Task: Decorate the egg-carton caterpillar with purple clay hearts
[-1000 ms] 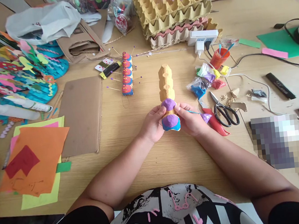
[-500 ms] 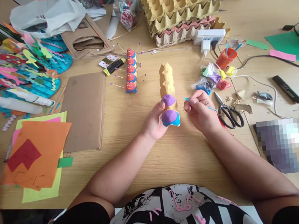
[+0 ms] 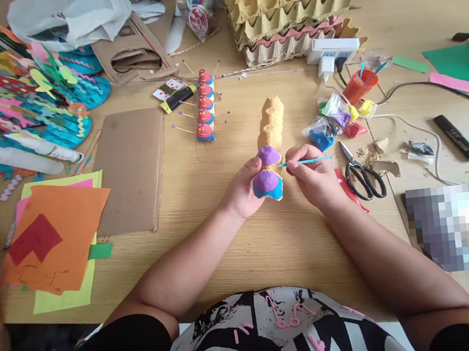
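Head view shows our left hand [image 3: 242,190] closed on the left edge of the egg-carton strip [image 3: 272,126], which is over the surface [image 3: 210,262]. With our right hand [image 3: 315,177] we pinch a blue stick [image 3: 312,160], its tip at the strip's right edge, between two purple mounds [image 3: 267,181].

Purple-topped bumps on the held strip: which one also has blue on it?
The nearer purple bump, lowest in the picture: blue shows along its lower sides. The farther purple bump has tan below it and no visible blue.
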A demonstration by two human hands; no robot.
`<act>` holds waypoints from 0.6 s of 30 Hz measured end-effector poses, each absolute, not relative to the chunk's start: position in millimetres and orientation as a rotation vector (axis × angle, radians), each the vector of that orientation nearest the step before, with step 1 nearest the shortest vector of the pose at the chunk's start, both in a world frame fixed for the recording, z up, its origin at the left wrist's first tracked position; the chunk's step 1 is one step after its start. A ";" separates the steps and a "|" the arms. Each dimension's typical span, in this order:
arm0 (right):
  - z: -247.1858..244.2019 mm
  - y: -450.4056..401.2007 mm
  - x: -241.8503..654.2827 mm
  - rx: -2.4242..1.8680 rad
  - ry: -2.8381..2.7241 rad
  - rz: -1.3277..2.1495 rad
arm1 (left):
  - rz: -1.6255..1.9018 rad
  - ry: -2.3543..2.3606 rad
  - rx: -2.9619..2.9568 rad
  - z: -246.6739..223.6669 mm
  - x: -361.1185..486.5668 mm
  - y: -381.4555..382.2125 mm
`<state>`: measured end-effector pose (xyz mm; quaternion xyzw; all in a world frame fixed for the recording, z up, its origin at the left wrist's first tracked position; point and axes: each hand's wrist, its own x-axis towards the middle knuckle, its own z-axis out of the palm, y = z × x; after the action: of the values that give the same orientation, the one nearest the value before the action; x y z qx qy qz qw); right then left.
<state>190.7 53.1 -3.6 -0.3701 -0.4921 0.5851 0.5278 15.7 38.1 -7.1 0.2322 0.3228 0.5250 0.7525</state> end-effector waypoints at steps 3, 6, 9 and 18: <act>-3.4 52.0 188.3 -0.863 -1.186 1.356 | 1.153 0.640 0.518 -8.5 15.1 38.0; -3.2 50.8 186.3 -0.857 -1.194 1.348 | 1.152 0.650 0.489 -8.9 15.4 37.5; -2.9 50.1 185.3 -0.861 -1.201 1.346 | 1.138 0.675 0.480 -8.2 16.1 36.7; 0.1 49.8 182.3 -0.879 -1.155 1.396 | 1.136 0.665 0.458 -9.2 16.7 34.7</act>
<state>182.3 49.8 0.1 -0.3689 -0.4847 0.5858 0.5346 16.7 34.7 -9.2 0.2109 0.3064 0.5230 0.7668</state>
